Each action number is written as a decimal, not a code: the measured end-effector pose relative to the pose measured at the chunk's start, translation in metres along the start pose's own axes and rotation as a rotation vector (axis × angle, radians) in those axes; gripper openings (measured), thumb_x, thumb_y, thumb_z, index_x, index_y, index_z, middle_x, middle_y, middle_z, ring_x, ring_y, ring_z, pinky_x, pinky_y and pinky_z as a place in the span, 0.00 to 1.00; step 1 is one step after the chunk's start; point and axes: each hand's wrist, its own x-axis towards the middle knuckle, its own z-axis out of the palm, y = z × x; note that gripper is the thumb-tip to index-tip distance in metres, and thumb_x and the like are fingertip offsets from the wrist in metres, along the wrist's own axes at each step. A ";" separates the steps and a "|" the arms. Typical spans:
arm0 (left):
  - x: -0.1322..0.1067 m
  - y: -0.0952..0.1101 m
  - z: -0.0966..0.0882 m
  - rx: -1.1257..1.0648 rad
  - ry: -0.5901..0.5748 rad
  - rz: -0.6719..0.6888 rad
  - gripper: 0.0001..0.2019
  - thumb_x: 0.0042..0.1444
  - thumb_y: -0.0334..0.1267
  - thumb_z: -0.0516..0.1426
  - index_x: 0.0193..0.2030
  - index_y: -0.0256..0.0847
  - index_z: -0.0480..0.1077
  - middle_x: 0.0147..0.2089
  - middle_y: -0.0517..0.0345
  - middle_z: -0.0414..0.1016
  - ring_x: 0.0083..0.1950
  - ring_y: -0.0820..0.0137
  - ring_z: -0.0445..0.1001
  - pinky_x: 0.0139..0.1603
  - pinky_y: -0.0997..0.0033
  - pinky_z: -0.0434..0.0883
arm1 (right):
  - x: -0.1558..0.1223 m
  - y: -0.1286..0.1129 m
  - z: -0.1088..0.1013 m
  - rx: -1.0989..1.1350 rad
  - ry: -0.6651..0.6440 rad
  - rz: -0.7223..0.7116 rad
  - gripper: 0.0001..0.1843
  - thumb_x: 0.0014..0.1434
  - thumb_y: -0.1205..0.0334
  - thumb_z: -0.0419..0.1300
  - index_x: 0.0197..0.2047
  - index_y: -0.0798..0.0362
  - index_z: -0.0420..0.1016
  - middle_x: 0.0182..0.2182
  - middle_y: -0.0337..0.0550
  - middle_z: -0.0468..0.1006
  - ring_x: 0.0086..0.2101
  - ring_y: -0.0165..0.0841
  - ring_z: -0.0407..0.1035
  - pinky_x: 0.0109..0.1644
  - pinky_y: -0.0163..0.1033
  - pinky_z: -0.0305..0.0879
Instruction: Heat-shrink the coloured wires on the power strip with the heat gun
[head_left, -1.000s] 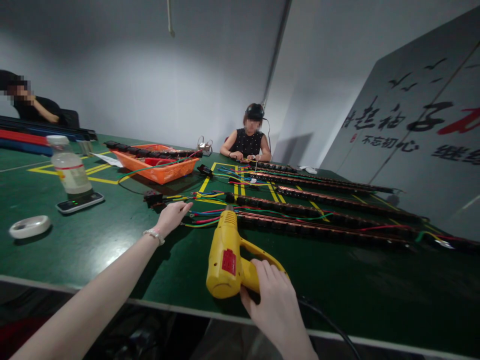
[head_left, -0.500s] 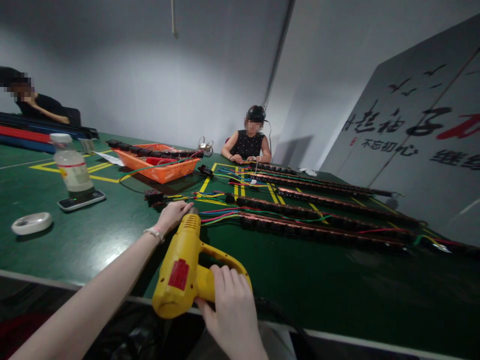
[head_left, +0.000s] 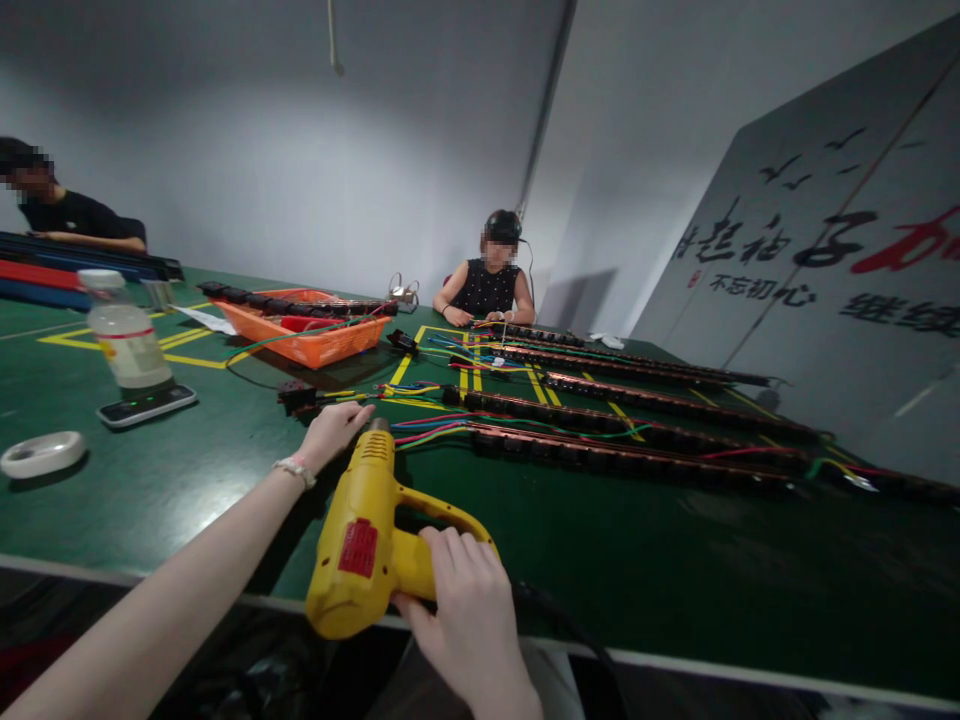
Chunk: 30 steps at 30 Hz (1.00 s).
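A: Where was the yellow heat gun?

B: At lower centre of the frame, tilted, with its nozzle toward the middle. The right hand had its grip closed around the handle, and a black cable ran off toward the bottom edge.

A: And the left hand?

B: It reached in from the lower left to just left of centre, its fingertips near the nozzle and the coloured wires. Whether that grip was closed on a wire, I couldn't tell. Those wires led rightward to long black strips with copper-coloured edges, laid across the right half of the green counter.

A: What sat on the left side?

B: A bottle stood at mid-left, with a flat dark device just in front of it and a white oval object near the left edge. Left of upper centre, an orange basket had another black strip lying across its top.

A: Anyone else there?

B: One person sat at the far side, upper centre, hands on the counter; another sat at the upper left.
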 end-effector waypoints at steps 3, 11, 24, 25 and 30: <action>-0.001 0.001 0.000 -0.027 0.035 0.019 0.24 0.59 0.55 0.44 0.20 0.40 0.59 0.21 0.60 0.63 0.25 0.73 0.61 0.30 0.73 0.55 | -0.002 0.009 -0.007 -0.007 0.000 0.028 0.25 0.51 0.55 0.65 0.50 0.53 0.66 0.40 0.43 0.72 0.40 0.41 0.64 0.45 0.48 0.61; -0.002 0.002 -0.001 -0.086 0.059 0.057 0.23 0.59 0.54 0.45 0.19 0.40 0.58 0.20 0.61 0.62 0.24 0.73 0.60 0.29 0.73 0.55 | -0.012 0.040 -0.025 -0.070 0.058 0.077 0.22 0.50 0.60 0.65 0.49 0.52 0.67 0.40 0.41 0.74 0.40 0.39 0.66 0.45 0.44 0.60; -0.002 0.004 -0.001 -0.065 0.046 0.103 0.25 0.61 0.53 0.44 0.19 0.40 0.58 0.22 0.61 0.62 0.24 0.74 0.60 0.29 0.73 0.56 | -0.021 0.058 -0.023 -0.170 0.152 0.118 0.24 0.51 0.60 0.65 0.50 0.52 0.65 0.40 0.42 0.71 0.40 0.38 0.65 0.45 0.44 0.58; -0.002 0.005 -0.001 -0.064 0.043 0.098 0.25 0.61 0.54 0.43 0.19 0.40 0.58 0.22 0.61 0.62 0.24 0.74 0.60 0.29 0.73 0.56 | -0.021 0.057 -0.022 -0.176 0.152 0.116 0.24 0.51 0.60 0.65 0.50 0.52 0.65 0.40 0.42 0.71 0.40 0.38 0.65 0.45 0.44 0.58; -0.003 0.005 0.000 -0.041 0.033 0.064 0.24 0.60 0.54 0.43 0.19 0.40 0.58 0.22 0.60 0.63 0.24 0.74 0.60 0.30 0.74 0.56 | -0.022 0.047 -0.017 -0.217 0.142 0.114 0.23 0.54 0.57 0.63 0.51 0.54 0.64 0.38 0.44 0.71 0.38 0.39 0.65 0.43 0.44 0.59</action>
